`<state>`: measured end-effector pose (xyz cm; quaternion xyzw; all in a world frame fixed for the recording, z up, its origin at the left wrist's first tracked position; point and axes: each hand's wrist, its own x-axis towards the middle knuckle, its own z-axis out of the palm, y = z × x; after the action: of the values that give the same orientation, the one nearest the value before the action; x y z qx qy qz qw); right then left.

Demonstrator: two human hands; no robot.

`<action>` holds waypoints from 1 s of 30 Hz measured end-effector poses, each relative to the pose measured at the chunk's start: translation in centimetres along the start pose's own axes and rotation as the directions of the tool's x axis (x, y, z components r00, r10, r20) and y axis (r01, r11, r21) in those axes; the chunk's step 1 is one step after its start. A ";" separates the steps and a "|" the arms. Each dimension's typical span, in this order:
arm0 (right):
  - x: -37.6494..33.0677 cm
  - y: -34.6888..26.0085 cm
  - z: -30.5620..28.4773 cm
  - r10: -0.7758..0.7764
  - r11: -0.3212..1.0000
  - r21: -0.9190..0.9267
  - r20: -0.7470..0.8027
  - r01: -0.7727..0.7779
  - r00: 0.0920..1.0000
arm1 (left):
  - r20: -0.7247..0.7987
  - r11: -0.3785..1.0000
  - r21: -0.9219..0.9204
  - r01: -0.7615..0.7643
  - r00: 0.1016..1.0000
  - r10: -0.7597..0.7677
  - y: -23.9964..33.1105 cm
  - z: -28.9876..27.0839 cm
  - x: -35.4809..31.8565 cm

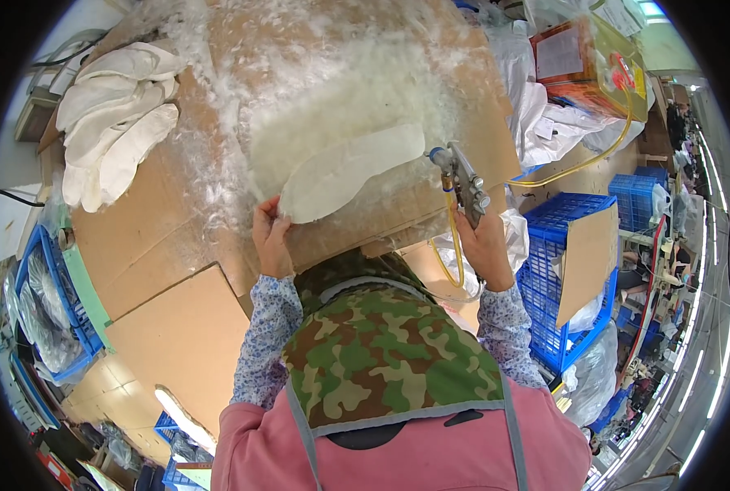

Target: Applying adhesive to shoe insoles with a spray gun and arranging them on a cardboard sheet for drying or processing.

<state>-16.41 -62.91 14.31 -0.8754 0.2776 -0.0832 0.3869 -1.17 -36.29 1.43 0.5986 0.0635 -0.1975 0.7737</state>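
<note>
My left hand [272, 237] pinches the near left end of a white shoe insole [353, 170] between thumb and fingers. The insole lies slantwise over a board coated with pale residue. In my right hand [484, 245] is a metal spray gun [463, 182], its nozzle close to the insole's right end. A yellow hose [452, 237] hangs from the gun. Several more white insoles [119, 123] overlap in a pile at the far left.
Cardboard [152, 270] covers the table, with white, stringy residue toward the back. Right of it stand a blue crate [545, 278] with a cardboard flap and an orange-yellow box [590, 65] with a hose at it. Another blue crate [78, 327] holds plastic bags at left.
</note>
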 end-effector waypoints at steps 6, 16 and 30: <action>-0.7 -1.3 1.2 -0.009 0.998 0.059 0.066 0.005 0.998 | 0.027 0.998 0.057 -0.018 1.000 0.017 -0.5 -0.5 0.1; -2.1 -4.5 3.9 -0.065 0.998 0.045 0.308 0.054 0.949 | -0.039 0.982 0.188 -0.017 0.999 0.024 -0.5 -0.2 0.2; -3.4 -6.6 5.4 -0.162 0.986 0.118 0.547 0.116 0.821 | -0.116 0.952 0.303 -0.029 0.991 0.068 -2.2 0.0 0.8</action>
<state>-14.50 -54.02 15.56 -0.8637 0.0853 0.1354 0.4780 -1.29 -36.90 -0.77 0.7220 0.0664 -0.1478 0.6726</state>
